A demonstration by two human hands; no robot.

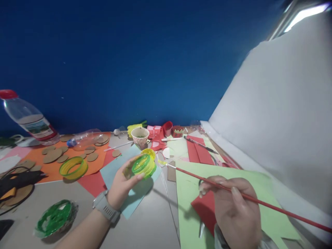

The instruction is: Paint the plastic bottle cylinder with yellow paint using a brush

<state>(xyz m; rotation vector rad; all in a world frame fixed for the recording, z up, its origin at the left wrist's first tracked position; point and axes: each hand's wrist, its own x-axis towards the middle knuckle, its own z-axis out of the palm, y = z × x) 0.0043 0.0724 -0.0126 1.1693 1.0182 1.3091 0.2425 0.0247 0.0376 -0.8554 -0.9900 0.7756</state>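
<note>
The left hand [127, 181] grasps a yellow-green ring [144, 166], partly hidden by fingers. The right pinches a red brush [207, 180], bristles pointing left.

No text, brand, number or sign can be read. On the clear bottle [31, 117] with the red cap [8, 94], at the far left, 1 printed label [36, 126] is seen. A landscape-like picture in blue and green is carried on it, with a red band along its lower edge. The lettering on the label is too small and blurred to be made out.
</note>
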